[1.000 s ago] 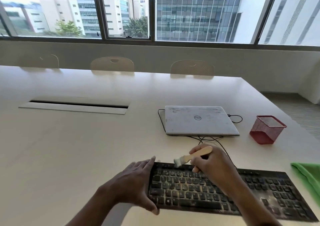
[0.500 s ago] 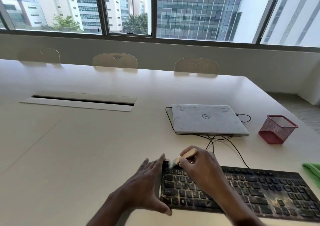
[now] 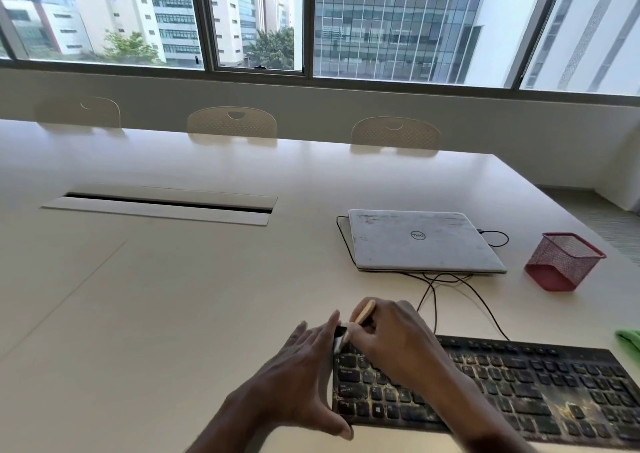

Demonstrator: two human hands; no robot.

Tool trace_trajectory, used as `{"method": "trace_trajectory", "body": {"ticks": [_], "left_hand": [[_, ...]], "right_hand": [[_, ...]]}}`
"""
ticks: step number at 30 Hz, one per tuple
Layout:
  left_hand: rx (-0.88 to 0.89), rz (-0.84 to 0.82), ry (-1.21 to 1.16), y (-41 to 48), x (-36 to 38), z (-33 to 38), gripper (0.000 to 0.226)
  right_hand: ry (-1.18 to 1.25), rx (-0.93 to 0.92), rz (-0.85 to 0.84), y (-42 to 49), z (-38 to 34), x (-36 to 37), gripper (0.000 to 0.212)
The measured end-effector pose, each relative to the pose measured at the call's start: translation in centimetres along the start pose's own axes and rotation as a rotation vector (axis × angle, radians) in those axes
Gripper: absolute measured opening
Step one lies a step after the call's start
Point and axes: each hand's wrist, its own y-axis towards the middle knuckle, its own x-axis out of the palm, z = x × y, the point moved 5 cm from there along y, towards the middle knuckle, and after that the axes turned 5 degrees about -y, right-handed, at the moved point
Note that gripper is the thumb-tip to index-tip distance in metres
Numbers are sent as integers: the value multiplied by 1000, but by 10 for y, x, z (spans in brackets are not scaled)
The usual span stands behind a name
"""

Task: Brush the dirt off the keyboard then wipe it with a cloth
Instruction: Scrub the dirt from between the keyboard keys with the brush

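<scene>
As my brush stroke runs out toward the left, the bristles of the brush (image 3: 340, 341) have travelled along the back row of keys and now sit at the far left corner of the keyboard (image 3: 519, 386), almost touching my left fingertips. A second ago they were further in along that back row, with the pale handle lying low and pointing right; now the handle stands steeper and my knuckles hide most of it. My right hand (image 3: 391, 341) keeps its fingers curled tight round the handle. My left hand (image 3: 298, 376) has stayed flat, fingers straight against the keyboard's left end and thumb at its near left corner, bracing it without gripping. The keyboard lies along the near edge of the desk (image 3: 173, 296), toward its right side, and has not slid under the brushing. I judge this one pass finished and the brushing far from done: yellowish grit still sits between the keys in the lower rows, thickest toward the right end. Next I would need to lift the bristles and work the rows below. The green cloth (image 3: 630, 343) waits at the right edge of the desk, untouched, so wiping has not yet begun.
</scene>
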Motion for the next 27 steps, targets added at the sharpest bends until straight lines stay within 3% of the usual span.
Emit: {"method": "trace_trajectory", "body": {"ticks": [3, 8, 13, 18, 23, 27], "left_hand": [[12, 9, 19, 1, 0, 0, 154], [4, 10, 3, 1, 0, -1, 153], [-6, -1, -4, -2, -3, 7, 149], [-9, -5, 1, -2, -2, 5, 150], [4, 0, 12, 0, 2, 0, 152], [6, -1, -1, 0, 1, 0, 150]], "right_hand": [[-18, 11, -43, -2, 2, -1, 12], [-45, 54, 89, 0, 9, -16, 8], [-57, 63, -29, -3, 11, -8, 12], [-31, 68, 96, 1, 10, -15, 7], [-61, 63, -42, -2, 9, -5, 13], [-21, 75, 74, 0, 9, -14, 11]]}}
